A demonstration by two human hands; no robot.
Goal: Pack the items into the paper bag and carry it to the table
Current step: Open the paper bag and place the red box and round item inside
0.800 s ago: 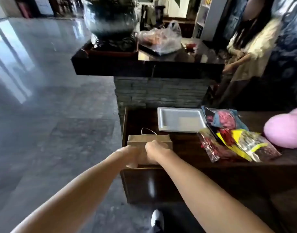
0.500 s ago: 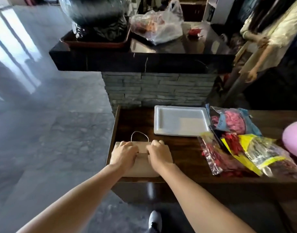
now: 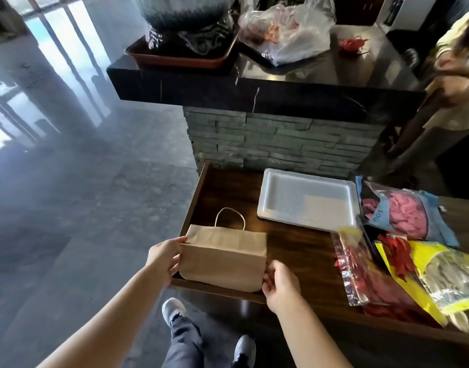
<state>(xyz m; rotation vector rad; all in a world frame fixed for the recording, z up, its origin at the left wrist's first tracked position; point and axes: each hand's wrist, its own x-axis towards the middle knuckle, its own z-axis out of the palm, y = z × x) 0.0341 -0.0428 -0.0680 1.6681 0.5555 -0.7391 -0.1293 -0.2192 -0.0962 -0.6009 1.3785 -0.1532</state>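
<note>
Your folded brown paper bag (image 3: 222, 257) with its twisted cord handle (image 3: 230, 217) lies flat at the lower centre of the frame, on the left end of the dark wooden table (image 3: 302, 251), its bottom fold at the table's near edge.

Your left hand (image 3: 165, 257) grips the bag's left edge, thumb on top and fingers curled beneath. Your right hand (image 3: 281, 286) touches the bag's lower right corner with loosely curled fingers; you cannot tell whether it pinches the paper.

Centre right: a white rectangular foam tray (image 3: 307, 199), apart from the bag.

Right edge of the frame: a clear packet of pink pieces with blue backing (image 3: 406, 213), a foil-edged clear packet of red pieces (image 3: 360, 274), and a yellow-trimmed clear packet (image 3: 445, 274), overlapping one another.

Upper centre: a black stone counter (image 3: 254, 94) on grey stacked-stone facing, bearing a crumpled clear plastic bag (image 3: 289, 30).

Bottom centre: your two grey shoes (image 3: 173, 309) on the polished floor.
</note>
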